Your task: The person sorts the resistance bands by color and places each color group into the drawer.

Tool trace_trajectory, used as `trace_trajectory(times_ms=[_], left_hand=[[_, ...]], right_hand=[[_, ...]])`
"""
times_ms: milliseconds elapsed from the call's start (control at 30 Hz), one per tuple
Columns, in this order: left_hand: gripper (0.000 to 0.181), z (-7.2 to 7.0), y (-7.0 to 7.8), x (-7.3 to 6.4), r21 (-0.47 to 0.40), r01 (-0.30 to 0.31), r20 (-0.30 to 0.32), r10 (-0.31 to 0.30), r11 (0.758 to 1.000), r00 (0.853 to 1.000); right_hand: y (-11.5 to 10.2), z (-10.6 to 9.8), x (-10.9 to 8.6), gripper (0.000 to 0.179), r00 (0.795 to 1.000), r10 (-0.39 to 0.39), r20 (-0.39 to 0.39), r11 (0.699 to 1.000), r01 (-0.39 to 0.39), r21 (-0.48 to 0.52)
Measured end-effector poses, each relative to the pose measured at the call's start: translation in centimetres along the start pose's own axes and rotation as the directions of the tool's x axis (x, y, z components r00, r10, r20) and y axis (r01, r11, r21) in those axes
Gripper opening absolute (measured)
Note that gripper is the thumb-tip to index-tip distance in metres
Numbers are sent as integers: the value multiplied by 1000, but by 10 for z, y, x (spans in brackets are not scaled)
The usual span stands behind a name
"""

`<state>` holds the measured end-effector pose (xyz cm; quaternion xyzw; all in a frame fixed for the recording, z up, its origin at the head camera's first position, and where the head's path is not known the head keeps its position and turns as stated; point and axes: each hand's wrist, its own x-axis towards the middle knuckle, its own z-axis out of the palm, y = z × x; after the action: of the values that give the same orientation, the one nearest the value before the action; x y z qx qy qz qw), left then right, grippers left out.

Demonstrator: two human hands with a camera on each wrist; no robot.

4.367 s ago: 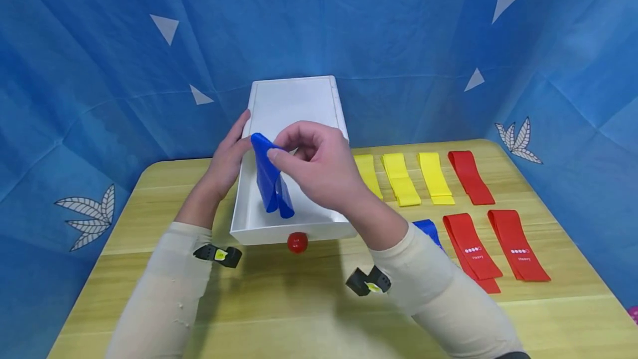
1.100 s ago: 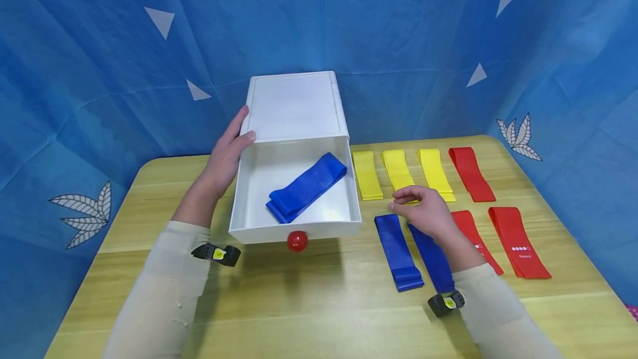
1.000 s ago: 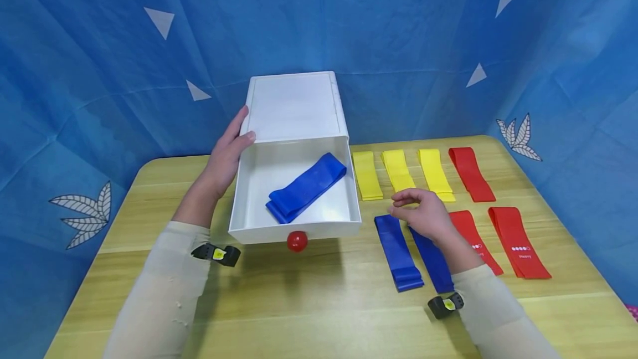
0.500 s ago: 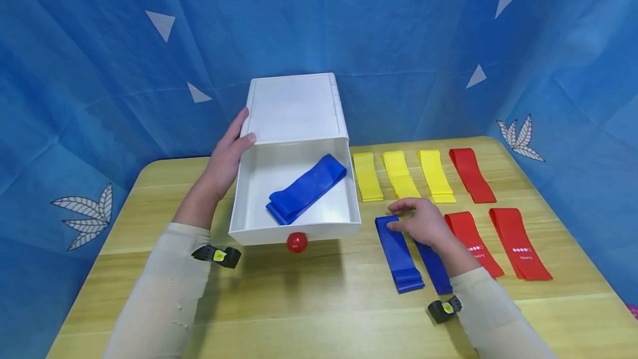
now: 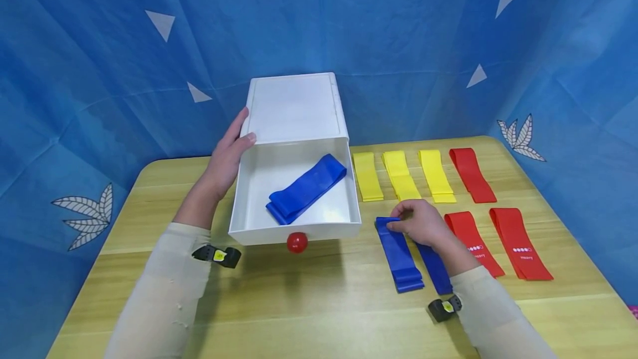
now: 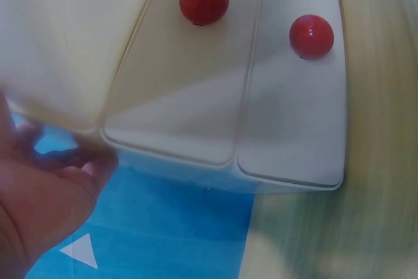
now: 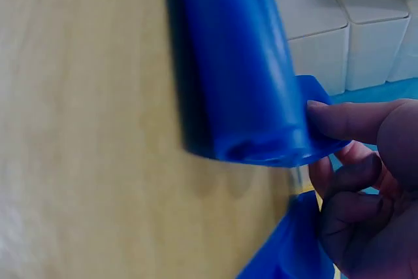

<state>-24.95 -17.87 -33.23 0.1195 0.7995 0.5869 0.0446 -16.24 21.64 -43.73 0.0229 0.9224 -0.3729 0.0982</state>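
My right hand (image 5: 423,226) pinches the far end of a folded blue resistance band (image 5: 399,254) between thumb and finger. The right wrist view shows that pinched end of the band (image 7: 241,63) close up. Partly under the same hand lies a second blue band (image 5: 435,267). My left hand (image 5: 224,162) rests along the left side of a white drawer cabinet (image 5: 299,107), its thumb at the top front edge. The cabinet's top drawer (image 5: 251,198), with a red knob (image 5: 297,242), is pulled out. One folded blue band (image 5: 306,187) lies slantwise inside it.
Right of the cabinet, several yellow bands (image 5: 368,176) lie in a row on the wooden table (image 5: 309,314). Several red bands (image 5: 518,242) lie farther right. Lower drawers with red knobs (image 6: 204,0) show in the left wrist view. A blue curtain (image 5: 399,32) hangs behind.
My right hand put a blue band down in the drawer and withdrew to the right. It then lowered to another blue band and now pinches its far end. The left hand stays put.
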Motion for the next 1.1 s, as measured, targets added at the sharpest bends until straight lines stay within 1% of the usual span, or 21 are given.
trace_trajectory(times_ms=[267,433,667,900,1100], left_hand=[[64,0,0,0,-8,-4,-2,4,1000,1000],[64,0,1,1,-9,-9,-3,9,1000,1000],[65,-1,1,1,1,-9,-1,9,1000,1000],[65,-1,-1,0,-1,-5,-1,5,1000,1000],[64,-1,-2,0,14,-5,3,5,1000,1000]], right_hand=[[-11,-14,-9,13,995,-83,47,995,81,51],[-19,-27,-17,15,993,-109,52,991,104,85],[-32,-41,-26,21,991,-136,14,981,132,145],[-50,-54,-33,22,985,-169,-33,959,173,224],[-70,-70,-37,23,977,-191,-94,954,207,217]])
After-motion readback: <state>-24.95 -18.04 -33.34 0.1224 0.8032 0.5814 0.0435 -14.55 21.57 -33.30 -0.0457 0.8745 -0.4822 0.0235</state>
